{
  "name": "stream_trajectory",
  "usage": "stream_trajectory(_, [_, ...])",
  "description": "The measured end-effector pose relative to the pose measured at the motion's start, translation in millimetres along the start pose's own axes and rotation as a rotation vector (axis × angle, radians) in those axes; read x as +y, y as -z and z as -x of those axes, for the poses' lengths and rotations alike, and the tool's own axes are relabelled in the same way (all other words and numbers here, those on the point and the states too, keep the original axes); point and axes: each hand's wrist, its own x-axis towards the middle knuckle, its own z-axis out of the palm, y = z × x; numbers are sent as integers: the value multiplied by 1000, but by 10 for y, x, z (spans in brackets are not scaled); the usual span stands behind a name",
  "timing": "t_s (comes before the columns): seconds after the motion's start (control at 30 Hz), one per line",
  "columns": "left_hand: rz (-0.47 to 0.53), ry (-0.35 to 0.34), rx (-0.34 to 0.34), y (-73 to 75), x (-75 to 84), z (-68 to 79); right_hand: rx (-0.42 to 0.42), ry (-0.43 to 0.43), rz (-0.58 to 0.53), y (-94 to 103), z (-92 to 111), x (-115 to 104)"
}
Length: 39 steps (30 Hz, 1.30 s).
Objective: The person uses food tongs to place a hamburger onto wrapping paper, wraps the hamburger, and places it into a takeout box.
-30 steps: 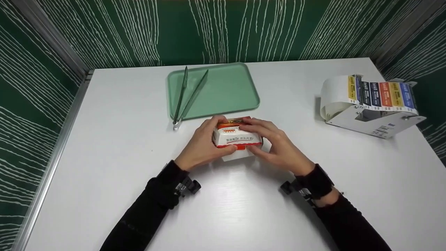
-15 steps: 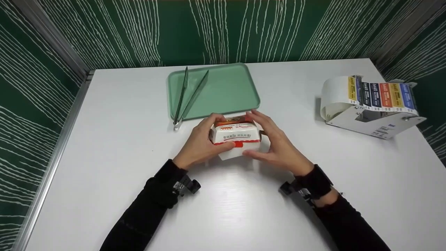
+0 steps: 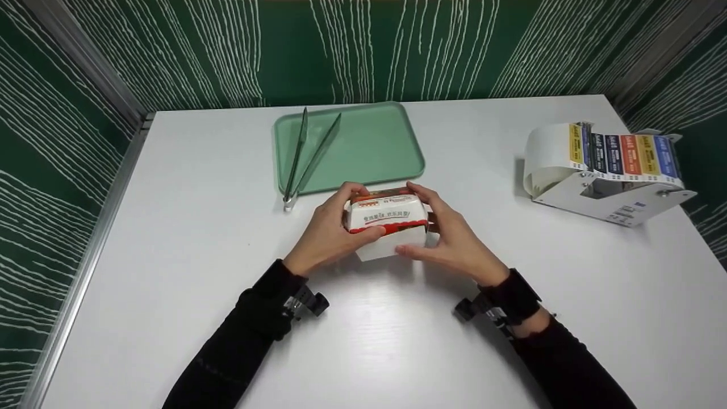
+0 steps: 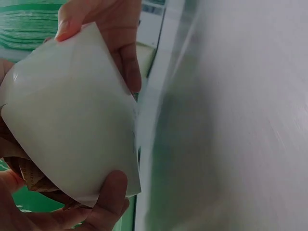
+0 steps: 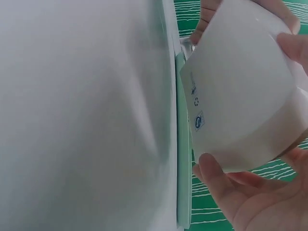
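Note:
A white cardboard burger box with a red trim and printed lettering sits between both hands in the head view. My left hand grips its left side, the thumb across the front near the red edge and fingers at the far side. My right hand holds the right side, thumb on the lower front and fingertips at the far top corner. In the left wrist view, the plain white box bottom faces the camera, with a brown part showing by the left hand. The right wrist view shows small blue printed marks on the white base.
A green tray lies behind the hands, with metal tongs resting across its left side. At the right stands a white dispenser holding a row of coloured labels. The white table meets a green-and-white patterned wall.
My right hand's fingers have moved off the top of the lid to its far right corner. The box has tilted a little, and the red front tab is now out of sight.

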Motion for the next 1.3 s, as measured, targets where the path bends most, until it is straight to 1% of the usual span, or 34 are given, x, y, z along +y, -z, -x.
stream_trajectory(0.17, [16,19,-9,6,-8,-5,9,-21,-4,-22,5,-9])
stream_trajectory(0.4, [25,7,-5,4,23,13,23,-3,52,-53,-2,2])
stream_trajectory(0.67, [27,24,-21,13,44,23,30,-16,55,-65,0,3])
stream_trajectory(0.9, [-11,26,43,-47,32,22,33,-6,45,-83,-3,3])
stream_trajectory(1.07, [-38,29,66,-84,43,18,37,2,55,-85,1,7])
stream_trajectory(1.13, [-42,36,60,-88,44,16,43,6,57,-85,5,7])
stream_trajectory(1.23, [-40,34,32,-78,40,9,59,9,59,-81,10,6])
stream_trajectory(1.3, [-10,29,2,-61,32,5,62,6,45,-80,12,4])
